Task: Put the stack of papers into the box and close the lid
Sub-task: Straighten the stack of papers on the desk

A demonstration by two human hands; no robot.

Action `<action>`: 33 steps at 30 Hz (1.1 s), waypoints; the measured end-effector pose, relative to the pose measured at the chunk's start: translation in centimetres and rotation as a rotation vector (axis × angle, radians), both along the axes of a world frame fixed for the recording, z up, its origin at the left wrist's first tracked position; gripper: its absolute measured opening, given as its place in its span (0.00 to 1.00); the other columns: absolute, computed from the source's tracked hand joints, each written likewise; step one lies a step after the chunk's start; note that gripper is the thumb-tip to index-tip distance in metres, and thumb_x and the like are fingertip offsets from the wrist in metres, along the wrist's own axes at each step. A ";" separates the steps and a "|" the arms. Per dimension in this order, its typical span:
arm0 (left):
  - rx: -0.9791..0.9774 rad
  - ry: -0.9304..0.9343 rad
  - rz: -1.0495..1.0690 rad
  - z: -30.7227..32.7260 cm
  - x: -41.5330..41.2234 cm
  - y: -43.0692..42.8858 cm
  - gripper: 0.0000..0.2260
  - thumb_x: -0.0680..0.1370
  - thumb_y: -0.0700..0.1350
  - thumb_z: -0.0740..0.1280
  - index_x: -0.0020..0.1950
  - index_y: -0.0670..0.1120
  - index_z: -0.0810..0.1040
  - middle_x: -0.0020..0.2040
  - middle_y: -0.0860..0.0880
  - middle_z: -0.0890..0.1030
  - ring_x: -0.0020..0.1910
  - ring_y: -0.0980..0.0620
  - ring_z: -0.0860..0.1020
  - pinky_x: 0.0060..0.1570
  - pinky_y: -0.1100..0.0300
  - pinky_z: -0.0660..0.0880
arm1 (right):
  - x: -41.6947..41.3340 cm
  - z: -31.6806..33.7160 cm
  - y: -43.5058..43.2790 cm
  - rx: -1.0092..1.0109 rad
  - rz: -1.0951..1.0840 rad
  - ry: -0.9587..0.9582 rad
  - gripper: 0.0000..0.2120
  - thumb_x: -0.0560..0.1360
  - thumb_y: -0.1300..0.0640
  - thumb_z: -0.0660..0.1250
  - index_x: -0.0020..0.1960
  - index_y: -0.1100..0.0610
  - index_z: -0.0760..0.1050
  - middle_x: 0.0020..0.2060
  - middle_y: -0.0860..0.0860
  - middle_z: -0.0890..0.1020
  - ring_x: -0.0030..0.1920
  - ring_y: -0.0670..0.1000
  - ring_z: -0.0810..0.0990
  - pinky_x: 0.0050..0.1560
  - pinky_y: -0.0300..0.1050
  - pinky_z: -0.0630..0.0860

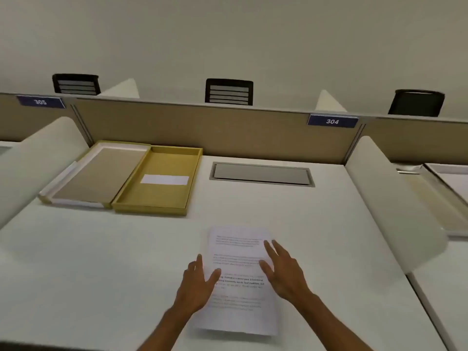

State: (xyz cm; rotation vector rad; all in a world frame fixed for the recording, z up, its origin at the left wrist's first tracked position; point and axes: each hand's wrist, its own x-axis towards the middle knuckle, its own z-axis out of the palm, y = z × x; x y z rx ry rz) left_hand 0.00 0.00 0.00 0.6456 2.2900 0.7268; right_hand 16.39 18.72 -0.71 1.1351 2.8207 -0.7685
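A stack of printed white papers [238,252] lies flat on the white desk [101,262], near its front edge. My left hand [197,285] rests at the stack's left edge, fingers spread and holding nothing. Over the stack's right edge is my right hand [283,271], also spread wide. At the back left of the desk lies the shallow yellow box [158,182], open, with a white slip on its floor. The box's lid [96,172] lies inside-up right beside it on the left, touching it.
A grey cable hatch [262,174] is set into the desk behind the papers. A tan partition [202,127] closes off the back, with blue plates reading 305 and 304. Curved white dividers [395,196] bound the desk on both sides. Black chair backs show beyond.
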 end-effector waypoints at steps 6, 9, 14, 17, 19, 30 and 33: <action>-0.086 -0.052 0.094 -1.6 0.8 0.6 0.31 0.80 0.59 0.62 0.77 0.42 0.62 0.73 0.40 0.68 0.72 0.42 0.68 0.70 0.49 0.68 | 0.8 -2.9 -1.8 -0.208 -0.229 -0.063 0.34 0.82 0.41 0.58 0.81 0.56 0.52 0.73 0.56 0.68 0.71 0.56 0.71 0.66 0.51 0.73; -0.138 -0.054 0.162 -1.7 0.3 1.7 0.29 0.81 0.57 0.63 0.75 0.39 0.65 0.72 0.38 0.69 0.71 0.41 0.69 0.68 0.49 0.71 | 0.0 -3.2 -1.9 -0.284 -0.364 -0.037 0.29 0.81 0.44 0.61 0.76 0.59 0.62 0.68 0.58 0.74 0.65 0.57 0.76 0.62 0.49 0.73; -0.082 -0.322 0.427 -1.9 -1.5 3.2 0.27 0.79 0.55 0.65 0.70 0.36 0.70 0.66 0.37 0.77 0.63 0.38 0.76 0.64 0.43 0.75 | -1.2 -3.3 -1.3 -0.615 -0.711 0.034 0.24 0.77 0.46 0.67 0.64 0.62 0.73 0.58 0.57 0.82 0.52 0.56 0.82 0.52 0.47 0.79; 0.000 -0.499 0.530 -2.4 -2.9 3.3 0.21 0.78 0.52 0.65 0.61 0.35 0.77 0.55 0.37 0.83 0.53 0.38 0.82 0.57 0.44 0.80 | -1.6 -3.5 -0.8 -0.715 -0.804 0.106 0.25 0.75 0.48 0.70 0.63 0.64 0.74 0.57 0.59 0.82 0.54 0.60 0.83 0.56 0.55 0.82; 0.020 -0.585 0.578 -2.7 -3.5 3.4 0.18 0.78 0.50 0.65 0.58 0.36 0.79 0.51 0.37 0.84 0.48 0.38 0.83 0.49 0.46 0.82 | -2.0 -3.5 -0.4 -0.773 -0.833 0.142 0.26 0.74 0.49 0.72 0.64 0.65 0.73 0.58 0.61 0.82 0.55 0.62 0.83 0.57 0.58 0.82; 0.069 -0.563 0.587 -3.6 -3.8 3.8 0.22 0.76 0.52 0.66 0.63 0.37 0.75 0.52 0.37 0.84 0.48 0.38 0.84 0.39 0.53 0.80 | -2.8 -3.4 0.7 -0.751 -0.770 0.049 0.23 0.73 0.51 0.72 0.62 0.63 0.77 0.55 0.60 0.84 0.52 0.61 0.85 0.55 0.58 0.83; 0.072 -0.560 0.552 -3.4 -4.2 3.7 0.19 0.77 0.50 0.68 0.60 0.37 0.76 0.50 0.37 0.84 0.44 0.40 0.84 0.36 0.54 0.80 | -3.0 -3.2 0.8 -0.786 -0.805 0.065 0.19 0.73 0.51 0.72 0.57 0.61 0.75 0.54 0.60 0.84 0.52 0.61 0.85 0.56 0.60 0.83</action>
